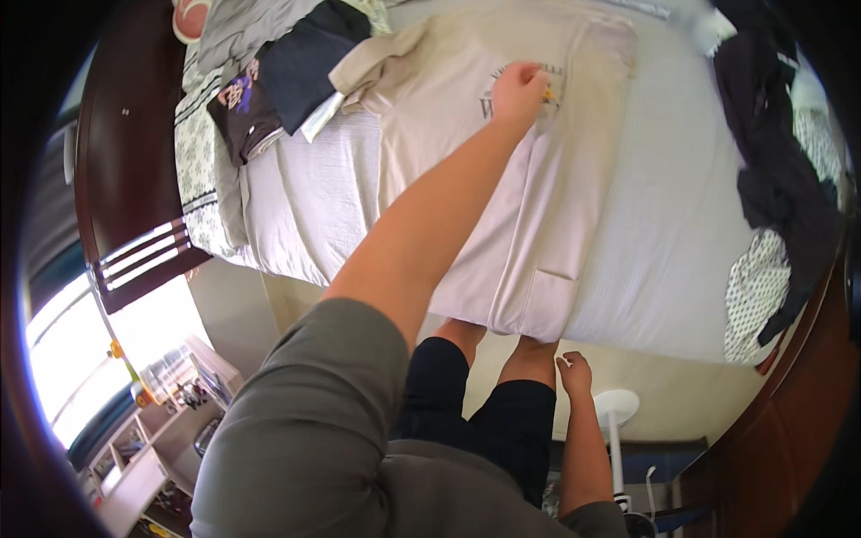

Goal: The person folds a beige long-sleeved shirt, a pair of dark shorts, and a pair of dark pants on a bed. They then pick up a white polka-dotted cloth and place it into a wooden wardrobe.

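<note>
A beige printed T-shirt point(437, 161) lies spread on the bed, one short sleeve out to the left. Its right side is folded inward in a long lengthwise strip point(565, 222), and the lower end hangs at the bed's near edge. Over the chest print is my left hand point(519, 94), its fingers curled. Whether it pinches cloth or only rests there, I cannot tell. My right hand point(575, 373) hangs beside my right knee, below the bed edge, fingers loosely bent and apart, with no thing visible in it.
Folded dark clothes point(303, 67) lie at the bed's left, near a dark wooden headboard point(128, 134). Black garments point(767, 134) and a dotted cloth point(759, 292) are heaped at the right. A white round-based stand point(615, 403) is near my right arm; a shelf unit point(148, 457) stands lower left.
</note>
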A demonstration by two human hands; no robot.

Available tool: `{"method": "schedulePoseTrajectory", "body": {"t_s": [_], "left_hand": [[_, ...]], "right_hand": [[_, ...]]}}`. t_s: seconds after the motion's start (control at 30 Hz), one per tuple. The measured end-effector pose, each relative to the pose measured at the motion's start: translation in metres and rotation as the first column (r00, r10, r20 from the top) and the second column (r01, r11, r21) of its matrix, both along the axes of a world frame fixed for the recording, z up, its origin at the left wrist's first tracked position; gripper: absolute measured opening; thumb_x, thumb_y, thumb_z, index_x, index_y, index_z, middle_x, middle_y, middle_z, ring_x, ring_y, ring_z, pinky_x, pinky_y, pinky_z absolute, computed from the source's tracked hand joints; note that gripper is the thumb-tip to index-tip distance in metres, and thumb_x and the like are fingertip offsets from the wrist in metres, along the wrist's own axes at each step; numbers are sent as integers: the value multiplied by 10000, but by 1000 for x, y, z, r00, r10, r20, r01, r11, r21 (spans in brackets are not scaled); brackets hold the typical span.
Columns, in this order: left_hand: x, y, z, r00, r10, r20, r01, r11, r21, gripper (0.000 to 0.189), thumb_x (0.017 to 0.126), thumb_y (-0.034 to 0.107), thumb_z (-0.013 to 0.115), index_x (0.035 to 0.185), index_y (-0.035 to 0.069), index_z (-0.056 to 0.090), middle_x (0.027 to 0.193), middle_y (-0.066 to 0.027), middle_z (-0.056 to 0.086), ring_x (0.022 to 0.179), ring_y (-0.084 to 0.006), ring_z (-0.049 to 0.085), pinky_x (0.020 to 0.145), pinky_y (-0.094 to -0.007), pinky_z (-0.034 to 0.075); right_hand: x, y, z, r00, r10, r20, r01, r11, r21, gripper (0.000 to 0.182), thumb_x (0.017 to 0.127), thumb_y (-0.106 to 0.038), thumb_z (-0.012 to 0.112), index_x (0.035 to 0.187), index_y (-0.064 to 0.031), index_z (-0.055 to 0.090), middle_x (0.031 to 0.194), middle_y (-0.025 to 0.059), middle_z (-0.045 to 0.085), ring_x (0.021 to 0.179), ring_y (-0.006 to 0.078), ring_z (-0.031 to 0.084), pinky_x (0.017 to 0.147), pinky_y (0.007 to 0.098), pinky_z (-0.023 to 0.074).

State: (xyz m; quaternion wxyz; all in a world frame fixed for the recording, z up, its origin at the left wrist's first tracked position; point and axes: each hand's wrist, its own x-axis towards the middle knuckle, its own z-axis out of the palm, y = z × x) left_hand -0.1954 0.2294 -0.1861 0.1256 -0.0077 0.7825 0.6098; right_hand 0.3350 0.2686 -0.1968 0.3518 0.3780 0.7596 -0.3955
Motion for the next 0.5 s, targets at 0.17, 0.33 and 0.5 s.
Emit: {"method": "schedulePoseTrajectory", "body": {"t_s": [0.17, 0.33, 0.5], "left_hand": [[5, -180, 23, 890, 412, -197, -456, 775, -438, 253, 810, 131, 608, 1041, 26, 603, 917, -85, 635, 858, -177, 585, 763, -296, 468], [-10, -264, 47, 834, 552, -15, -488, 724, -486, 571, 704, 213, 738, 1192, 34, 500, 1013, -93, 576, 872, -185, 550, 745, -319, 463], [-24, -251, 38, 716, 494, 493, -529, 845, -80, 611, 695, 267, 773, 1184, 27, 496, 954, -52, 548, 779, -150, 516, 670, -284, 434]], "right_hand": [[-106, 43, 70, 989, -89, -121, 62, 976, -210, 272, 824, -257, 636, 965, -26, 609, 903, 119, 649, 835, 229, 621, 754, 323, 485], [-262, 58, 99, 960, -104, -259, -49, 851, -522, 204, 854, -196, 624, 976, -35, 601, 793, -21, 573, 730, 57, 502, 693, 211, 434], [-461, 7, 101, 889, -77, -452, -300, 648, -700, 159, 892, -188, 576, 968, -48, 580, 833, -29, 553, 771, 53, 503, 735, 209, 426]]}}
